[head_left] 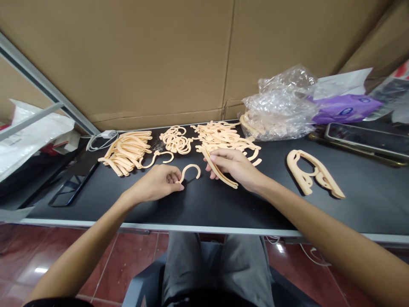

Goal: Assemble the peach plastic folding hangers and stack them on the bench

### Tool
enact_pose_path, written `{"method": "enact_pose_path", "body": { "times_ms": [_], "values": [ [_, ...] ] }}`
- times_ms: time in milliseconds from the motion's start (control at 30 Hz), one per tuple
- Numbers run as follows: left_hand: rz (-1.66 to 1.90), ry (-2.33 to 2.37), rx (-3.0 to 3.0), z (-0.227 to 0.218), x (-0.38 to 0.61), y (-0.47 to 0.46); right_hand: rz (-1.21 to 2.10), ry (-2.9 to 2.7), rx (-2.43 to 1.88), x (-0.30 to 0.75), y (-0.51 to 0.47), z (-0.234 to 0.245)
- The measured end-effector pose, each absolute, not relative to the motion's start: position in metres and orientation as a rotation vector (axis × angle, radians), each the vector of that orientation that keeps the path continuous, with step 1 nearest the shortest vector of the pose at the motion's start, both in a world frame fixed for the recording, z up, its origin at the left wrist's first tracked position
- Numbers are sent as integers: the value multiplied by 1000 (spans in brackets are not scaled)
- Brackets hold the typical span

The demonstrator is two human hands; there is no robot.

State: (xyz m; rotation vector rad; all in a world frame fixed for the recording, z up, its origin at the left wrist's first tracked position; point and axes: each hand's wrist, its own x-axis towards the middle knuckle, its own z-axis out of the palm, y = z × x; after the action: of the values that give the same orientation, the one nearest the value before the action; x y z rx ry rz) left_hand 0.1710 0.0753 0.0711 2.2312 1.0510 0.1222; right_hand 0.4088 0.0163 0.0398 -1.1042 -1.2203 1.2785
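Note:
Between the thumb and fingers of my left hand (164, 183) is the lower end of a cream plastic hanger hook (192, 166), its curve pointing up and right. My right hand (234, 166) grips a long, slightly bent hanger arm (222, 174), tilted down to the right. The two parts are apart. Behind my hands lie a pile of hanger arms (129, 149), a small heap of hooks (175, 140) and another pile of cream pieces (220, 134). One loose hook (156, 158) rests near my left hand.
A folded cream hanger (315, 172) lies at the right. Behind it are phones (367, 140), a clear plastic bag (281, 106) with cream parts and a purple packet (347, 108). Another phone (72, 187) and a white charger cable (104, 138) are at left. Cardboard (159, 64) stands behind.

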Motion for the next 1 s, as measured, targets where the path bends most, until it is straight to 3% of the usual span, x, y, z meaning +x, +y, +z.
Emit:
{"method": "enact_pose_path", "body": {
  "times_ms": [500, 800, 1000],
  "values": [
    [699, 907, 1697, 47, 203, 90, 1171, -1105, -1052, 412, 17, 40],
    [710, 874, 1634, 35, 206, 98, 826, -964, -1046, 416, 22, 35],
    [705, 832, 1550, 32, 202, 98, 840, -1010, -1041, 415, 19, 35]
  ]
}}
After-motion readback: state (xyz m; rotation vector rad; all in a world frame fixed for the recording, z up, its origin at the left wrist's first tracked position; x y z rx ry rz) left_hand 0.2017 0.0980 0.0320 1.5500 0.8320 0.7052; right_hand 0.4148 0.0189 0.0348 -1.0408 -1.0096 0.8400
